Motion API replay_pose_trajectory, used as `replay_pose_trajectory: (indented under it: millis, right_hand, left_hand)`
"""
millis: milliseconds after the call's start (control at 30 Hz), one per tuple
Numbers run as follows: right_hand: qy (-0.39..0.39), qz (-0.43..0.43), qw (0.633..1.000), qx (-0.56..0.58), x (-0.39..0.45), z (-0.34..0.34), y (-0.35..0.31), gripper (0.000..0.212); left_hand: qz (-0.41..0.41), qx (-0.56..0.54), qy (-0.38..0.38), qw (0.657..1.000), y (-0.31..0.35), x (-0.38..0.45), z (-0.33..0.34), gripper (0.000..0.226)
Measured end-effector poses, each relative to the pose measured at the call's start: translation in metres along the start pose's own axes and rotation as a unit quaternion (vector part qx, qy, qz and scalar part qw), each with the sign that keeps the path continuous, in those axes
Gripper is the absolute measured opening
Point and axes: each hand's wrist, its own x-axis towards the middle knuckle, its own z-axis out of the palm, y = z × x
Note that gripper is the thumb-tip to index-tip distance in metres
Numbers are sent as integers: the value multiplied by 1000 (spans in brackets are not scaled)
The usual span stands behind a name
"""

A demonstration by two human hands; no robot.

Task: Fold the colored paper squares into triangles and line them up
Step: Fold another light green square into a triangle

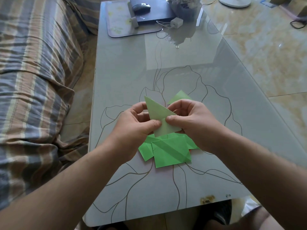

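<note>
Both hands hold a pale green paper [157,113] above the worktop [126,72], partly folded into a triangle. The left hand [137,125] and the right hand [187,120] each have a closed grip on it, thumbs pinching its middle. A heap of green squares [169,151] lies just below, and one folded triangle [180,96] lies beyond.

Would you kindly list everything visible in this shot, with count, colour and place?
Folded paper: one, pale green, held above the table in both hands.
Paper pile: several, bright green, flat below the hands.
Paper triangle: one, light green, on the table beyond the hands.
Table: one, grey glass with line drawing.
Mouse: one, black and silver, far end.
Charger: one, white, far end.
Sofa cover: one, striped, left.
Left hand: pinching the paper.
Right hand: pinching the paper.
</note>
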Motion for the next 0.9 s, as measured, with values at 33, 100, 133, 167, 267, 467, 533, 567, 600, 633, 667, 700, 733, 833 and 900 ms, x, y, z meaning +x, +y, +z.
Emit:
replay_pose_trajectory:
  millis: [33,100,133,167,267,467,533,567,600,633,667,700,733,833,900]
  right_hand:
    - [2,-7,1000,4,0,0,0,22]
    - [7,-43,999,-4,-1,-1,1,34]
    - [14,-69,997,-30,-1,-1,1,36]
    - [23,-92,993,-67,-2,-1,1,36]
    - [54,-135,974,-174,-2,-2,2,30]
    - [79,-143,949,-270,2,-3,9,27]
    - [67,-153,939,-302,0,-2,7,27]
    - [54,-162,932,-320,0,0,7,24]
    - [42,-171,927,-332,-2,1,6,19]
    - [35,-180,922,-340,-1,2,8,13]
    - [30,-182,921,-343,-2,3,9,10]
    - [25,-175,928,-327,-2,3,11,13]
    - [24,-152,947,-281,-1,4,11,18]
    - [16,-46,999,-17,0,5,2,19]
    - [1,16,996,89,1,4,-4,15]
  left_hand:
    - [-1,-3,-3,1000,0,0,1,38]
    - [-6,-24,0,1000,2,0,1,41]
    - [-11,-43,7,999,2,1,1,40]
    - [-15,-61,15,998,2,2,1,39]
    - [-21,-75,31,996,1,4,-1,37]
    - [7,-30,24,999,2,0,0,36]
    - [9,-12,23,1000,3,-2,0,39]
    - [8,-8,22,1000,3,-2,1,40]
    - [6,-4,22,1000,3,-3,1,41]
    - [5,1,23,1000,3,-3,2,42]
    - [5,8,24,1000,3,-4,2,43]
    - [5,13,26,1000,2,-4,2,44]
    - [4,15,28,999,1,-4,2,44]
    - [-2,-5,34,999,1,-2,2,38]
    - [-6,-16,36,999,2,-2,1,41]
